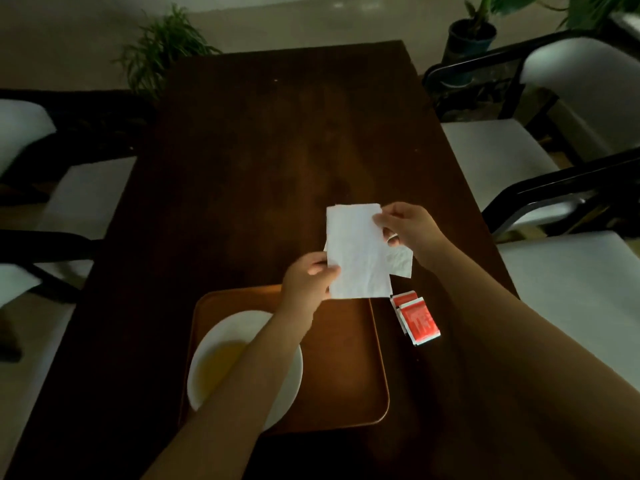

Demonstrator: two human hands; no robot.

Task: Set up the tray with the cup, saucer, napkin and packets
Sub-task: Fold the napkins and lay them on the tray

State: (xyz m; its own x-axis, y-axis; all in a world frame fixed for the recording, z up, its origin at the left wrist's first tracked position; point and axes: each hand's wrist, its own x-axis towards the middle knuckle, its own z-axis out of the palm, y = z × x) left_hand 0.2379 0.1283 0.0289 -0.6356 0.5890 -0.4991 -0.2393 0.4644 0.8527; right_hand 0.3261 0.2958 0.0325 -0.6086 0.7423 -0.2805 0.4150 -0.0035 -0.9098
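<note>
Forearms cross a brown tray (349,368) bearing a white saucer (221,336). Left hand (308,277) pinches the napkin's (356,252) lower-left corner; right hand (408,225) pinches its upper-right edge, holding it above the table (277,150). Red packets (415,318) lie beside the tray; their print is illegible.

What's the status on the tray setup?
Both hands, left and right, holding napkin above table. Saucer on tray. Packets off tray.

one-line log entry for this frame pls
stage: napkin prep | left hand + right hand: both holding napkin above table | saucer: on tray | packets: on table, right of tray
</note>
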